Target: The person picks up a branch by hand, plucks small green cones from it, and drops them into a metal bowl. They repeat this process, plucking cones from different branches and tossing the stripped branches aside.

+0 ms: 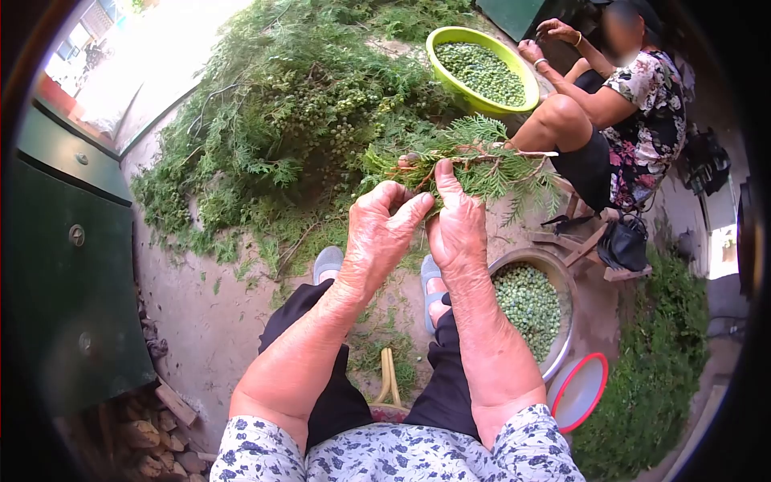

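Note:
Both my hands meet in front of me at an evergreen branch [482, 132] with flat, scaly green sprays and a pale bare stem end pointing right. My right hand [459, 229] is closed on the branch, its thumb upright against the stem. My left hand [373, 233] is closed too, thumb and forefinger pinched at the lower sprays beside the right hand. Whatever small piece lies between those fingertips is hidden. Below my right forearm stands a metal basin [572, 309] holding many small green cones [526, 309].
A large heap of cut branches [281, 120] lies ahead. Beyond it is a yellow-green basin [526, 76] of cones. Another person [642, 104] sits at the right, hands raised. A red-rimmed basin [594, 361], more greenery [658, 353] and a green cabinet [72, 265] flank me.

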### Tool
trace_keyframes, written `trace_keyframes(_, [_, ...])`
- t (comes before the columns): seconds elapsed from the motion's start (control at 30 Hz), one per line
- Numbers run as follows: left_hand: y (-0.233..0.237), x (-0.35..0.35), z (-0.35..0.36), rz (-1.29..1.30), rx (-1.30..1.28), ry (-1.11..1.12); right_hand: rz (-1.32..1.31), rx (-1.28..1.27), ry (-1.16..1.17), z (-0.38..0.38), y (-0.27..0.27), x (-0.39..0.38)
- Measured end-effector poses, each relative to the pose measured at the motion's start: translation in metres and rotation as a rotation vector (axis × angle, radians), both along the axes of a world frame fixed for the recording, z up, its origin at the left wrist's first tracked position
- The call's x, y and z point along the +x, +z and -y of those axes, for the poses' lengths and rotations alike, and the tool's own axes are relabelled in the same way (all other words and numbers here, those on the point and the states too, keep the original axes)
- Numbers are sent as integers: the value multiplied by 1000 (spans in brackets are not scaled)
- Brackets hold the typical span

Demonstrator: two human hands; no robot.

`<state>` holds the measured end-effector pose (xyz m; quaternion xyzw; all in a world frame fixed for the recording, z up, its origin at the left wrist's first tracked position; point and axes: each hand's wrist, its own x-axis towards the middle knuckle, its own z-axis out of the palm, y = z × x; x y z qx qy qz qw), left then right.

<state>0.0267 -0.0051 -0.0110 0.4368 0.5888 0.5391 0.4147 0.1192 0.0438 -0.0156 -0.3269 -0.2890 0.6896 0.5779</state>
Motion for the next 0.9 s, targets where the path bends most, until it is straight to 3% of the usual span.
trace_keyframes(0.13, [8,-1,0,-9,-47,-31,31,11,43,6,10,-3])
trace_keyframes(0.2, [21,1,4,224,-239,-40,371,-188,72,13,27,0])
trace_keyframes(0.33, [18,7,1,351,-232,-42,192,128,-233,3,-7,-16])
trace_keyframes(0.4, [16,2,3,394,-198,-46,13,-40,-29,6,0,-5])
trace_keyframes(0.47, [17,2,3,487,-205,-67,-60,-56,35,1,5,2])
trace_keyframes(0.53, [13,-1,3,508,-171,-98,-298,-195,16,-8,7,8])
trace_keyframes(0.67, [15,2,-1,797,-134,-80,-397,-186,35,-15,15,20])
trace_keyframes(0.77, [22,-4,-3,1031,-93,148,-405,-202,62,-16,12,24])
trace_keyframes(0.9, [11,-12,-5,793,-120,142,-328,-189,123,-12,21,19])
